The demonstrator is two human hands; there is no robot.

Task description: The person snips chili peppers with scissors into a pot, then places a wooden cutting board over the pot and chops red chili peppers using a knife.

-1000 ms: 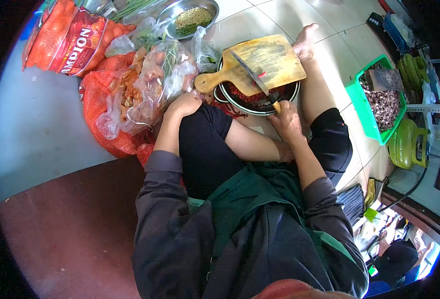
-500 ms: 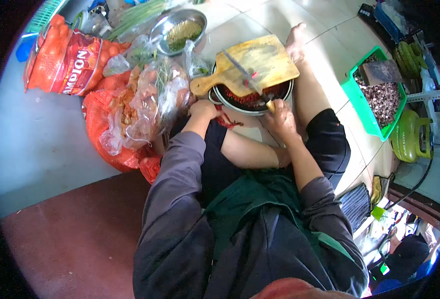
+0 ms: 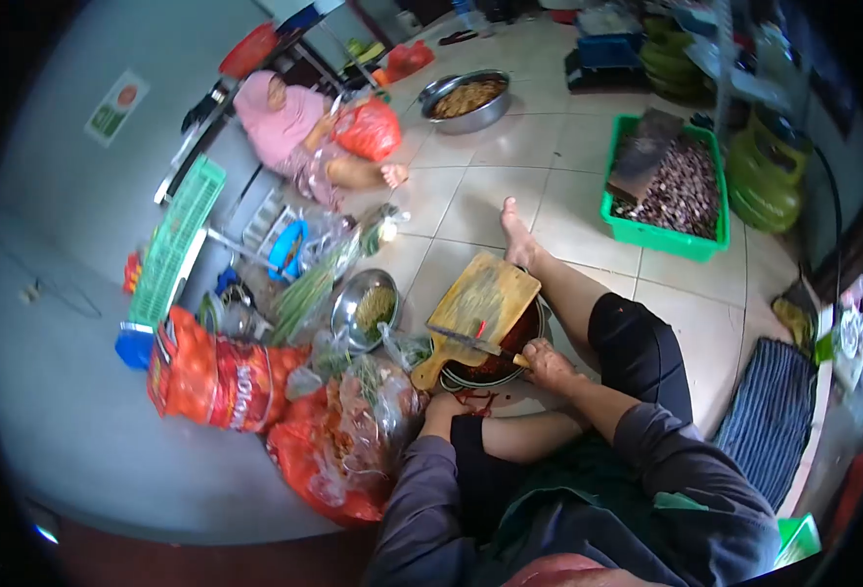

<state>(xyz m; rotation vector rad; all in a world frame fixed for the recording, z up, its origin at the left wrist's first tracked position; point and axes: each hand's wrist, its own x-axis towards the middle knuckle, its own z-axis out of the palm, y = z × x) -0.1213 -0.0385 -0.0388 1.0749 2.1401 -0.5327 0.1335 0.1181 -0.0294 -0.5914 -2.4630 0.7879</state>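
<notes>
My right hand [image 3: 552, 368] is closed round the handle of a knife [image 3: 470, 342], whose blade lies across the wooden cutting board [image 3: 485, 298]. Bits of red chili [image 3: 480, 329] rest by the blade. The board sits on top of a pot [image 3: 539, 338] that holds chopped red chili. Below the board's handle, my left hand [image 3: 445, 405] reaches down beside the pot, near red chilies [image 3: 475, 399] on the floor. Its fingers are mostly hidden, so I cannot make out what they hold.
Plastic bags of peelings [image 3: 363, 421] and a red net sack [image 3: 241, 384] lie left. A metal bowl [image 3: 365, 311] stands behind the pot. Another person [image 3: 285, 127] sits at the back left near a large basin [image 3: 468, 103]. A green crate [image 3: 666, 186] stands right.
The view has swung up and shows more of the room. My left hand has gone from my knee down beside the pot. My right hand still holds the knife over the board.
</notes>
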